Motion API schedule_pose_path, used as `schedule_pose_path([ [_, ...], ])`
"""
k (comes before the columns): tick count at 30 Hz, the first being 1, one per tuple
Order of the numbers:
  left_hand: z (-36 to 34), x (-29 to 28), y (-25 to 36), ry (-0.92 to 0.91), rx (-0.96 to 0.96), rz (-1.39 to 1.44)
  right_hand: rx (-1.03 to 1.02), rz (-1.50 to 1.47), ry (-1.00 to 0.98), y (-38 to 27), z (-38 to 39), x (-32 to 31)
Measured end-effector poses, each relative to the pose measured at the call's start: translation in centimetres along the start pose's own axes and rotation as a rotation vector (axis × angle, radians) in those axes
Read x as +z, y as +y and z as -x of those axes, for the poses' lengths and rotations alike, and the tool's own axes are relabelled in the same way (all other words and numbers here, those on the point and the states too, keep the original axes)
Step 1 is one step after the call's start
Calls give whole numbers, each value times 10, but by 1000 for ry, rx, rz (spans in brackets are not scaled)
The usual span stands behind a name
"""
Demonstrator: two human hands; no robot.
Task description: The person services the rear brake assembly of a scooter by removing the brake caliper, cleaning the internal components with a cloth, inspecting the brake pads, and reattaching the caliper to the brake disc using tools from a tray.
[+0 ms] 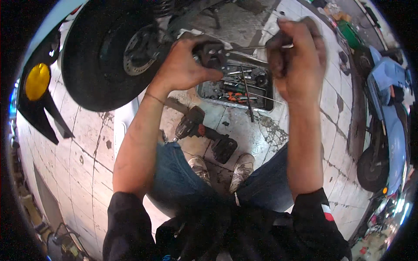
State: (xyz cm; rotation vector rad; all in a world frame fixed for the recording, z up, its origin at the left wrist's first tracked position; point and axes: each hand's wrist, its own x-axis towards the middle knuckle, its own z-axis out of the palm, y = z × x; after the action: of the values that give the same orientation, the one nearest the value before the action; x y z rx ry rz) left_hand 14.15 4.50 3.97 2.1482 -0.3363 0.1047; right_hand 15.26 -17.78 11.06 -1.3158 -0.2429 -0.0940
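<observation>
Grasping a dark mechanical part (212, 55) just right of its palm, the left hand (185, 65) faces the right hand (298, 52), which grips a thin rod (249, 48) — long axis running leftward toward the part, contact unclear.

Blk shirt (209, 237), blue jeans (179, 180), 2 grubby lt-col. shoes (243, 171)

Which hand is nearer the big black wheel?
Left. The left hand, holding a dark part, is beside the right edge of the wheel; the right hand, holding a thin rod, is farther right.
</observation>
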Motion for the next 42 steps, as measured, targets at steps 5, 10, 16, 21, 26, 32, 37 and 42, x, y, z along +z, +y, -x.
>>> schedule_pose_path([
  [5, 4, 1, -31, 76, 3, 20, 270, -279, -65, -5, 26, 31],
  [10, 11, 5, -66, 104, -122, 247, -277, -223, -218, 36, -1, 25],
  [16, 11, 26, -40, 39, -57, 330, -897, 385, 80, 47, -7, 18],
  [21, 11, 19, -56, 33, -87, 268, -980, 533, 118, 42, -1, 28],
  [26, -2, -18, -159, -22, -70, 84, -277, -143, -413, -1, 9, -4],
  [32, -4, -4, -127, -40, -207, 109, -15, 135, 112, 51, 6, 37],
  [37, 13, 25, -40, 124, -105, 197, 155, -267, -61, 26, 18, 26],
  [42, 7, -21, -137, -9, -99, 34, -269, 43, -445, -8, 16, 1],
])
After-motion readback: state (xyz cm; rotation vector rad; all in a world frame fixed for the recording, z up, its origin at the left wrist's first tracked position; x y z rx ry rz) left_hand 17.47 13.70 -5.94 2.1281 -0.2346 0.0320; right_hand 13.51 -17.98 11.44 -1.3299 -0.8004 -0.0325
